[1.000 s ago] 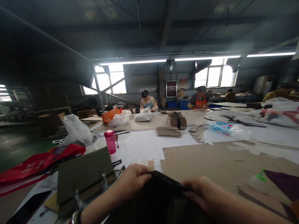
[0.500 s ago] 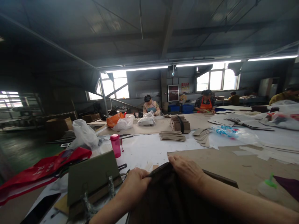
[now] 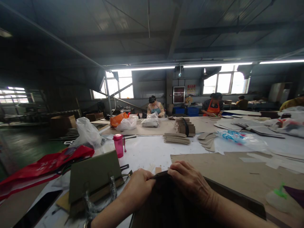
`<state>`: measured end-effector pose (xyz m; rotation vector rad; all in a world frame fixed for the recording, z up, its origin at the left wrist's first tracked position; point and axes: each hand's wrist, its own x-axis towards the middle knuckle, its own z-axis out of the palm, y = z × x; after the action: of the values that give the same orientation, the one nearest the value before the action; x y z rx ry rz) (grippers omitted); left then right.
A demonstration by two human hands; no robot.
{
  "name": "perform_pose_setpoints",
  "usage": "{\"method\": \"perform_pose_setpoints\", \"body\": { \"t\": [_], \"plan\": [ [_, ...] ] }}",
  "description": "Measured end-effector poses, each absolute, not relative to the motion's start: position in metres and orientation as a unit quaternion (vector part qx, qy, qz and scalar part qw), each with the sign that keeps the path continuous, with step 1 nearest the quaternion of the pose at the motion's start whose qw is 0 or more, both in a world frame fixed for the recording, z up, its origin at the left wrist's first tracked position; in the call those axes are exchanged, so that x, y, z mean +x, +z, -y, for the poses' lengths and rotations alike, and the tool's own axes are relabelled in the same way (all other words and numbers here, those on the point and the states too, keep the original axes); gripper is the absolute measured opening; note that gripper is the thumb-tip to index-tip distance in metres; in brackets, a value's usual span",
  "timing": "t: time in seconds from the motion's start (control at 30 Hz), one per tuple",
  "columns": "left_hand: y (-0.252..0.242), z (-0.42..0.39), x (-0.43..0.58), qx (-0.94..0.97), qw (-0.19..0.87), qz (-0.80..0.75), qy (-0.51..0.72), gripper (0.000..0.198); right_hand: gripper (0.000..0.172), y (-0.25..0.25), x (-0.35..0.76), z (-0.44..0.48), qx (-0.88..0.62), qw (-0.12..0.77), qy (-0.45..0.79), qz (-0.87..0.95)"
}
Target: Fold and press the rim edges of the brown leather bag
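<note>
A dark brown, bag-like piece [image 3: 166, 202] fills the bottom middle of the head view; its lower part is in shadow and runs out of the frame. My left hand [image 3: 142, 183] pinches the left end of its upper edge between thumb and fingers. Across from it, my right hand [image 3: 190, 182] lies over the same edge with bent fingers gripping it. A long stiff dark side [image 3: 237, 199] of the piece sticks out beyond my right wrist. Left of my hands stands an olive green handbag [image 3: 95, 177] with plastic-wrapped handles [image 3: 112, 188].
Around the white-covered table [image 3: 147, 150] are a pink bottle [image 3: 118, 145], red bag [image 3: 52, 164], phone [image 3: 38, 210], grey-brown sheet [image 3: 213, 164], stacked cut pieces [image 3: 177, 138] and a green-tipped glue bottle [image 3: 276, 199]. Co-workers [image 3: 155, 107] sit across the table.
My hands have shifted slightly along the edge, with the right hand's fingers more curled. The dark piece's right side now reaches farther right. The camera view has turned slightly left.
</note>
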<state>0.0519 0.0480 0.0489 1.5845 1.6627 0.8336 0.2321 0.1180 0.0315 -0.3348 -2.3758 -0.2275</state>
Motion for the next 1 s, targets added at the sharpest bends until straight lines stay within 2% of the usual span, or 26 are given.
{"method": "perform_pose_setpoints", "body": {
  "t": [0.33, 0.7, 1.0],
  "plan": [
    [0.054, -0.048, 0.055, 0.594, 0.355, -0.646, 0.324, 0.024, 0.01, 0.029, 0.225, -0.118, -0.158, 0.365, -0.081, 0.914],
    [0.051, -0.049, 0.052, 0.599, 0.339, -0.65, 0.322, 0.025, 0.016, 0.033, 0.226, -0.123, -0.114, 0.351, -0.097, 0.924],
    [0.053, -0.052, 0.055, 0.601, 0.32, -0.666, 0.305, 0.022, 0.019, 0.03, 0.23, -0.127, -0.041, 0.331, -0.18, 0.925]
  ]
}}
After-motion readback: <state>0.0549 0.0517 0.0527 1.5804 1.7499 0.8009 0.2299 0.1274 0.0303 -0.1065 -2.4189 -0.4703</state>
